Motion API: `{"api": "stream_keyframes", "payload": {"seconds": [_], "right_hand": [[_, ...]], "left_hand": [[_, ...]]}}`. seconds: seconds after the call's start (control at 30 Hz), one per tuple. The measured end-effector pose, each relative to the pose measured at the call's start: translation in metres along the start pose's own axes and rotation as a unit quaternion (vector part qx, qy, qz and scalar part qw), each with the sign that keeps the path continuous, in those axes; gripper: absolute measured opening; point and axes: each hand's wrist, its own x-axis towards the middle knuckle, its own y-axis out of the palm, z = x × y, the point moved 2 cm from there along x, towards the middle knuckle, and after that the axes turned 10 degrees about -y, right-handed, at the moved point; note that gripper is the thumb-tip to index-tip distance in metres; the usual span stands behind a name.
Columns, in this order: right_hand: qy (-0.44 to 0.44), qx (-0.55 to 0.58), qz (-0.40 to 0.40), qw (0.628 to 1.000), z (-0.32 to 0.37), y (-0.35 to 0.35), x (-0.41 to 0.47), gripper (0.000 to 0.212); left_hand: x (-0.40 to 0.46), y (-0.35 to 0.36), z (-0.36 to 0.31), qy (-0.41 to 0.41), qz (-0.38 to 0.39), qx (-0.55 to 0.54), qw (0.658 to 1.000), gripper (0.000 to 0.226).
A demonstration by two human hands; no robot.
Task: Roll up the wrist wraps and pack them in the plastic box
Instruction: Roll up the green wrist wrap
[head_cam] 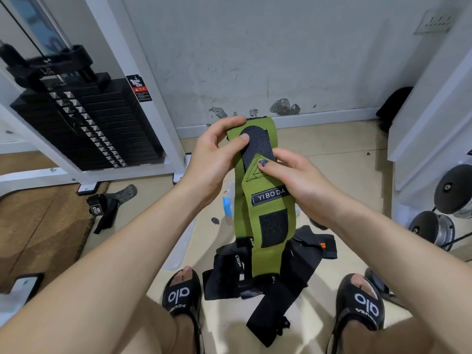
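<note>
A green wrist wrap (260, 223) with black hook-and-loop patches and a "YIBODA" label hangs unrolled in front of me. My left hand (214, 159) pinches its upper end, thumb on the black tab. My right hand (293, 180) grips the wrap just below, thumb pressed on the green fabric. Several black wrist wraps (270, 274) lie in a loose heap on the floor between my feet. The clear plastic box (178, 251) with a blue clip (226, 206) sits on the floor behind the hanging wrap, mostly hidden by my arms.
A white cable machine with a black weight stack (86, 123) stands at the left. Another black strap (104, 208) lies on the floor near it. Dumbbells (434, 226) rest at the right. My sandalled feet (182, 295) flank the heap.
</note>
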Motion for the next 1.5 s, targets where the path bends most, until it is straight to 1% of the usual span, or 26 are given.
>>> {"api": "stream_keyframes", "payload": {"seconds": [0.13, 0.33, 0.57, 0.73, 0.83, 1.0, 1.03, 1.07, 1.1, 1.13, 1.17, 1.2, 1.23, 1.27, 1.3, 1.37, 1.4, 1.5], "right_hand": [[0.003, 0.007, 0.001, 1.0, 0.001, 0.001, -0.002, 0.025], [-0.011, 0.022, 0.012, 1.0, 0.004, 0.003, -0.004, 0.026], [-0.005, 0.019, 0.01, 1.0, 0.001, 0.004, -0.003, 0.026], [0.023, -0.027, -0.013, 0.999, -0.005, 0.0, -0.001, 0.024], [0.022, -0.04, -0.014, 0.999, -0.007, -0.001, 0.001, 0.015], [0.025, -0.08, -0.006, 0.997, -0.008, -0.004, 0.0, 0.02], [0.029, -0.092, -0.005, 0.995, -0.01, -0.005, 0.001, 0.022], [0.032, -0.115, -0.006, 0.993, -0.01, -0.004, 0.0, 0.028], [0.033, -0.153, -0.01, 0.988, -0.01, -0.003, -0.001, 0.044], [0.033, -0.188, -0.014, 0.981, -0.013, -0.005, -0.001, 0.068], [0.034, -0.205, -0.019, 0.978, -0.019, -0.009, 0.001, 0.086], [0.037, -0.209, -0.025, 0.977, -0.024, -0.011, 0.004, 0.089], [0.038, -0.211, -0.03, 0.976, -0.023, -0.011, 0.004, 0.077], [0.043, -0.221, -0.039, 0.974, -0.023, -0.012, 0.004, 0.058], [0.043, -0.23, -0.044, 0.971, -0.021, -0.012, 0.003, 0.047], [0.038, -0.236, -0.036, 0.97, -0.019, -0.012, 0.001, 0.053], [0.026, -0.225, -0.027, 0.974, -0.018, -0.011, 0.002, 0.05], [0.007, -0.173, 0.006, 0.985, -0.018, -0.007, 0.002, 0.019]], "left_hand": [[0.001, 0.0, 0.002, 0.004, -0.006, 0.008, 1.0, 0.026], [0.001, 0.002, 0.0, -0.007, -0.011, -0.008, 1.0, 0.022], [0.002, -0.001, 0.001, -0.007, -0.015, -0.009, 1.0, 0.026], [0.006, -0.006, 0.005, 0.011, -0.032, 0.003, 0.999, 0.031], [0.006, -0.006, 0.004, 0.01, -0.043, 0.004, 0.999, 0.033], [0.005, -0.006, -0.001, -0.002, -0.062, -0.016, 0.998, 0.032], [0.006, -0.007, -0.002, -0.005, -0.065, -0.022, 0.998, 0.032], [0.005, -0.008, -0.004, -0.008, -0.069, -0.025, 0.997, 0.032], [0.005, -0.009, -0.005, -0.007, -0.071, -0.025, 0.997, 0.032], [0.005, -0.01, -0.006, -0.005, -0.072, -0.024, 0.997, 0.031], [0.004, -0.011, -0.007, -0.002, -0.072, -0.02, 0.997, 0.031], [0.004, -0.011, -0.007, 0.0, -0.07, -0.016, 0.997, 0.031], [0.003, -0.01, -0.006, 0.0, -0.069, -0.011, 0.998, 0.031], [0.003, -0.01, -0.006, -0.001, -0.068, -0.01, 0.998, 0.031], [0.002, -0.009, -0.005, -0.004, -0.066, -0.013, 0.998, 0.032], [0.002, -0.007, -0.005, -0.008, -0.064, -0.023, 0.998, 0.034], [0.002, -0.006, -0.005, -0.01, -0.063, -0.027, 0.998, 0.034], [0.002, -0.006, -0.006, -0.019, -0.067, -0.044, 0.997, 0.033]]}}
